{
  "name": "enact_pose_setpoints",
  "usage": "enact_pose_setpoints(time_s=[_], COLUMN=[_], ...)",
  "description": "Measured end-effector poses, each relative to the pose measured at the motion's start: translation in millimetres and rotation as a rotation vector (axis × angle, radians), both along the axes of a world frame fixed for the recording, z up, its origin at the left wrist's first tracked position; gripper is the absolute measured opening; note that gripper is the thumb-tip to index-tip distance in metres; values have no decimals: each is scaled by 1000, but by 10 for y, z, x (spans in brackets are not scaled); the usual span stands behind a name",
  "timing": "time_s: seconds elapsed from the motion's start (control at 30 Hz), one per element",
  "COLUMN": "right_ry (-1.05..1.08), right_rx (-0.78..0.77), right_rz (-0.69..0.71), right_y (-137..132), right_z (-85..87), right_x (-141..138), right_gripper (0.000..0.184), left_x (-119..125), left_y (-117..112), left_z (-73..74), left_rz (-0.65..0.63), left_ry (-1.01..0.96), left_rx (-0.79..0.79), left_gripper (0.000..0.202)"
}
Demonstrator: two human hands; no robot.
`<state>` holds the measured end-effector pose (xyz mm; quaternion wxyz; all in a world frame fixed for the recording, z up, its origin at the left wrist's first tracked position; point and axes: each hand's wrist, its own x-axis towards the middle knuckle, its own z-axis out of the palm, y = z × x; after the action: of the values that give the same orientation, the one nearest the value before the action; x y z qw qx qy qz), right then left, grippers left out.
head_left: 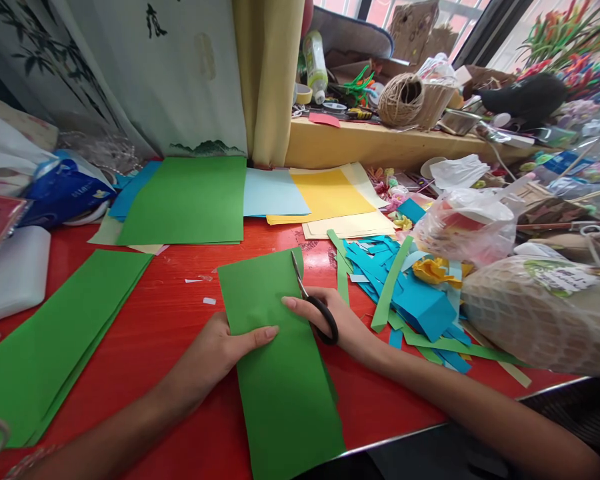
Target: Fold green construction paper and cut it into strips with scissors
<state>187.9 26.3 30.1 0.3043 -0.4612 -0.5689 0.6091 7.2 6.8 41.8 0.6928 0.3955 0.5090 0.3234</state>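
Note:
A long green paper sheet (275, 360) lies on the red table (170, 313), running past the table's near edge. My left hand (225, 347) grips its left edge, thumb on top. My right hand (330, 317) holds black-handled scissors (313, 300), fingers through the loops, with the blades pointing away along the sheet's right edge near its far corner. A narrow green strip (341, 267) lies just right of the blades.
Folded green paper (55, 340) lies at the left. Green (190, 200), light blue (273, 193) and yellow sheets (330, 197) lie at the back. Blue and green scraps (410, 293) and plastic bags (530, 300) crowd the right side. A twine ball (400, 100) sits on the sill.

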Motion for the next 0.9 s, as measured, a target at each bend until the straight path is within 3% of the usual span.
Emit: enact_pose_setpoints(time_s=[0.5, 0.73, 0.9], right_ry=[14, 224, 145], right_rx=[82, 227, 343], right_rz=[-110, -235, -44], right_y=[2, 190, 220], right_z=[-10, 76, 82], right_x=[-30, 111, 132], right_gripper=[39, 32, 32], left_x=[9, -150, -370], left_y=[1, 164, 334], left_z=[-26, -31, -10], left_rz=[-38, 172, 244], left_ry=[-23, 40, 69], left_rx=[-42, 29, 138], left_gripper=[34, 36, 37])
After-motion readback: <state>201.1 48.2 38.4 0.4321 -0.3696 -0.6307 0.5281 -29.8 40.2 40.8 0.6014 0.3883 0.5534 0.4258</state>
